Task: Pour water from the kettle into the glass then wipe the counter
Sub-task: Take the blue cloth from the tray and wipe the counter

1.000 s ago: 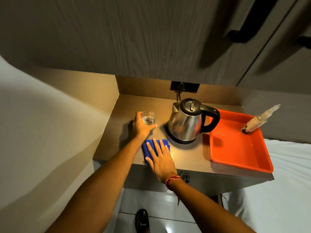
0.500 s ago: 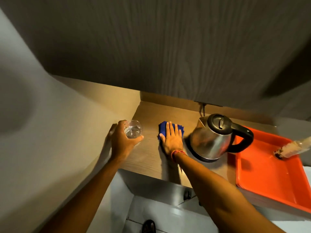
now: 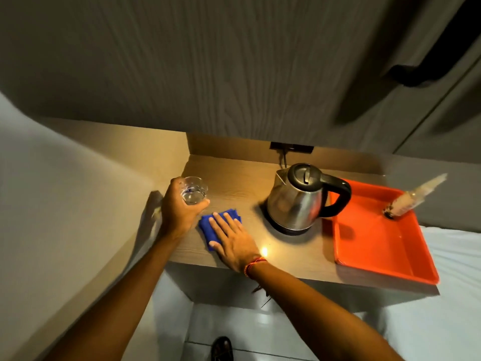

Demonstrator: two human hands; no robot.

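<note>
My left hand [image 3: 179, 208] grips a clear glass [image 3: 194, 191] with water in it, held just above the left part of the wooden counter [image 3: 234, 178]. My right hand [image 3: 233, 238] lies flat, fingers spread, pressing a folded blue cloth [image 3: 208, 225] onto the counter near its front edge, right beside the left hand. A steel kettle [image 3: 296, 201] with a black lid and handle stands upright on its base to the right of the cloth.
An orange tray [image 3: 377, 246] sits at the counter's right end with a tilted bottle [image 3: 411, 198] leaning in its far corner. A wall closes the left side; a dark cabinet [image 3: 234, 61] hangs overhead. A socket and cord are behind the kettle. White bedding lies right.
My right hand has dragged the blue cloth from the back of the counter toward the front edge. My left hand keeps the glass lifted at the left.
</note>
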